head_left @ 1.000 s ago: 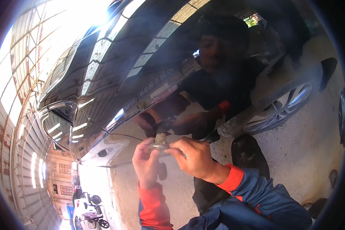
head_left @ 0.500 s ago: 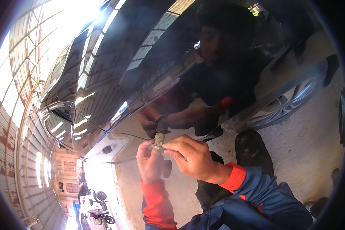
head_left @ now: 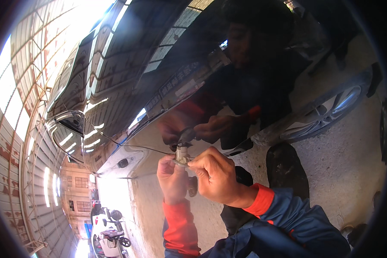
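A small beige, roughly cylindrical part (head_left: 182, 152) with a flat flange at its lower end stands upright between my hands, close to a glossy black car panel (head_left: 167, 86). My left hand (head_left: 173, 178) pinches the flange from the left, thumb in front. From the right, my right hand (head_left: 217, 178) grips the flange's edge between thumb and curled fingers. A thin dark cable (head_left: 137, 146) runs from near the part up and left along the car. Just below the flange, between my hands, shows a brownish thing (head_left: 192, 185) that I cannot make out.
The panel mirrors my hands and upper body. A car wheel (head_left: 335, 109) stands at the right, above the concrete floor (head_left: 331, 172). My dark shoe (head_left: 287, 167) is below the panel. Farther left are a white scooter (head_left: 107, 234) and a corrugated wall (head_left: 34, 180).
The part has shifted slightly right and down along with both hands. My right fingers are more curled around the flange's edge. The view has moved a little.
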A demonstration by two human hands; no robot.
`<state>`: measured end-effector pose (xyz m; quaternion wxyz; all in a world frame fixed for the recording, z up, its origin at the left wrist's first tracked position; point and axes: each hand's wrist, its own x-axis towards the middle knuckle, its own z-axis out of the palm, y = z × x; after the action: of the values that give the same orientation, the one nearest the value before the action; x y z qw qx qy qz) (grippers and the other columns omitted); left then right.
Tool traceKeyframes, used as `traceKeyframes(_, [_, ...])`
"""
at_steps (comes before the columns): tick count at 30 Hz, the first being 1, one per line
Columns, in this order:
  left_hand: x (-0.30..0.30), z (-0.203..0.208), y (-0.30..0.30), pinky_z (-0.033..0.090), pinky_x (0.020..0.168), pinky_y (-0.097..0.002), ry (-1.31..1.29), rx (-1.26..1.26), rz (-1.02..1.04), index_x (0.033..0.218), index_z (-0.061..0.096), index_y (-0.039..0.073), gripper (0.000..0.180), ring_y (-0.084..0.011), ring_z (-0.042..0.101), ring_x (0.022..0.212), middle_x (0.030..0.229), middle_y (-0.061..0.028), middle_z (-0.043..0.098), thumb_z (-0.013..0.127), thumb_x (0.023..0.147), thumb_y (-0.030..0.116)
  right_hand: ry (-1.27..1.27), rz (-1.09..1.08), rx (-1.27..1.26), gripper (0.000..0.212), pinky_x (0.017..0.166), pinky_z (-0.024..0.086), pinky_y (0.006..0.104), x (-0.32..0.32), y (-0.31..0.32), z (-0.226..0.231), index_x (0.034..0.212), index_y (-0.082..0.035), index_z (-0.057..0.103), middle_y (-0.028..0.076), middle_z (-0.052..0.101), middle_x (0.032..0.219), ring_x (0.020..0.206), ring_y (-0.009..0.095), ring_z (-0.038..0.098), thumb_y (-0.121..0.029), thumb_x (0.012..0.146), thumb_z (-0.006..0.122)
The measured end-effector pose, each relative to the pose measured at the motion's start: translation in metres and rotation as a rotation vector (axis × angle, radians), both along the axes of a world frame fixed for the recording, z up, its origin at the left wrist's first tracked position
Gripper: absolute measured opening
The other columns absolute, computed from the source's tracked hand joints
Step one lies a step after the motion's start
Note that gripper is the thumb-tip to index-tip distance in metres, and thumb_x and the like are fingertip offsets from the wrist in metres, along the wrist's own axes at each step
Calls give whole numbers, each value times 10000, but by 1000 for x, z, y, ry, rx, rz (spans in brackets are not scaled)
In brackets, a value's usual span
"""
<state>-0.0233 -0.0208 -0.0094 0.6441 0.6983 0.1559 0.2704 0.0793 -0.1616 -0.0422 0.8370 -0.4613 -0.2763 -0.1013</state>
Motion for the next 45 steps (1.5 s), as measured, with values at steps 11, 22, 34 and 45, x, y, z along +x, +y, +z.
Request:
traceKeyframes(11, [1,-8,1,592,608,-258,-78,72,47,1246,654,47,217,-140,710,856,1147,-114,747,707,1041,-2,-36,14,-44,184,589,527,387,9,-12,7,1041,-36,715,110,616,885,706,280,663,41,881,766])
traceKeyframes(22, [4,-3,8,574,655,-239,-86,333,-58,1215,696,5,272,-135,715,906,1188,-127,694,720,973,-115,-32,69,-317,209,622,537,370,16,-38,27,1044,-62,763,105,670,939,731,289,690,3,855,822])
traceKeyframes(34, [8,-7,3,587,835,-288,-120,236,-59,1235,691,24,275,-148,703,977,1165,-104,709,721,990,-99,31,24,-182,208,618,502,303,8,-27,21,1022,-39,797,73,633,859,719,179,640,60,848,854])
traceKeyframes(45, [1,-24,7,602,773,-281,-150,-22,-78,1373,602,109,327,-176,716,967,1221,-138,726,682,1066,26,12,-30,49,250,631,537,350,-3,1,3,1083,-54,753,90,684,907,746,247,676,42,865,831])
